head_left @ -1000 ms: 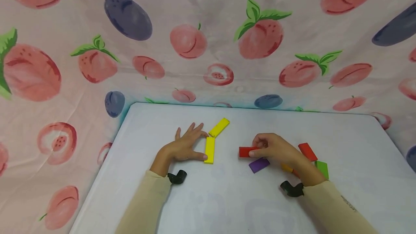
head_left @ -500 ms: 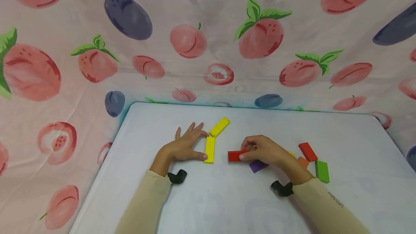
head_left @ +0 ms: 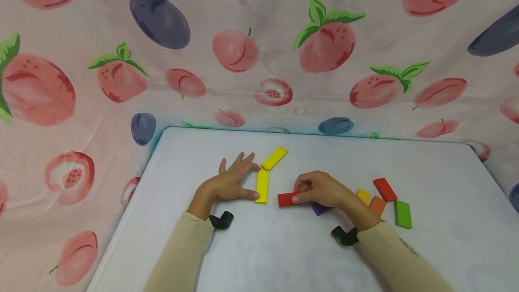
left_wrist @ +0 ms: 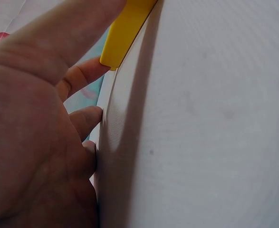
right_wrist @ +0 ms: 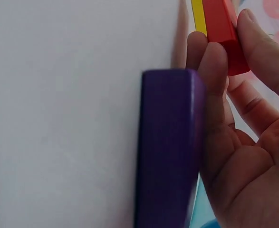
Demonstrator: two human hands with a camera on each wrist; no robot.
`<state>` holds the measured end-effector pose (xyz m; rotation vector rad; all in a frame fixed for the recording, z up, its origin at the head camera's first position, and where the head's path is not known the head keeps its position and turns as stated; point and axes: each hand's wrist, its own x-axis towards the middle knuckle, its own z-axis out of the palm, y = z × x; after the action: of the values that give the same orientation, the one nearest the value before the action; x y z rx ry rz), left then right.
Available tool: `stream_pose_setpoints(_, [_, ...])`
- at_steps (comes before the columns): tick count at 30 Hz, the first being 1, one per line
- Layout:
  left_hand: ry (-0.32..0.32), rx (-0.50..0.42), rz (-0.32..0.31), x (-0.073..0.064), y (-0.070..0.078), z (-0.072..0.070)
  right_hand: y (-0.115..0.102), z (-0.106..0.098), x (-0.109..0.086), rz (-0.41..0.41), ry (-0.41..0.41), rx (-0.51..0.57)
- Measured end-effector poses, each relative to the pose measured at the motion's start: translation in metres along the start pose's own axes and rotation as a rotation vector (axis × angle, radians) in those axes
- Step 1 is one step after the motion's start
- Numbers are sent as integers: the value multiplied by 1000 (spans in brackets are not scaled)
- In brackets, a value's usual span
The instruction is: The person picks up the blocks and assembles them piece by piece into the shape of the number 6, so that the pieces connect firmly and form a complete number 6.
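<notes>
My left hand [head_left: 233,183] spans the near yellow block [head_left: 262,187], thumb at its front end and index finger at its far end. In the left wrist view, that index fingertip meets the yellow block's [left_wrist: 125,35] corner, while the other fingers spread out. A second yellow block [head_left: 274,158] lies slanted, touching or nearly touching its far end. With thumb and fingers, my right hand [head_left: 318,189] pinches a red block [head_left: 285,199], whose free end points left toward the near yellow block. Below that hand lies a purple block [head_left: 320,209], partly hidden; it looms large in the right wrist view.
Right of my right forearm, a short yellow piece [head_left: 363,196], an orange block [head_left: 377,206], another red block [head_left: 384,189] and a green block [head_left: 403,214] lie close together on the white table [head_left: 259,256]. A fruit-print cloth [head_left: 178,116] hangs behind.
My right hand has carried the red block left and slightly nearer, past the purple block, toward the near yellow one. More of the right-hand blocks now show. The left hand has stayed put.
</notes>
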<state>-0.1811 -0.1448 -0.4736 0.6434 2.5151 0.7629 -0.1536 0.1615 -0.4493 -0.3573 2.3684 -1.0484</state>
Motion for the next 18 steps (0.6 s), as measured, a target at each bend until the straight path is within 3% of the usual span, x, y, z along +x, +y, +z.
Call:
stream_pose_setpoints(11, [-2,7,3,1,0,1,-6,7,5,-48,-5,-83])
stream_pose_setpoints(18, [-3,1,2,0,0,0,-11,11,11,16,-13,-115])
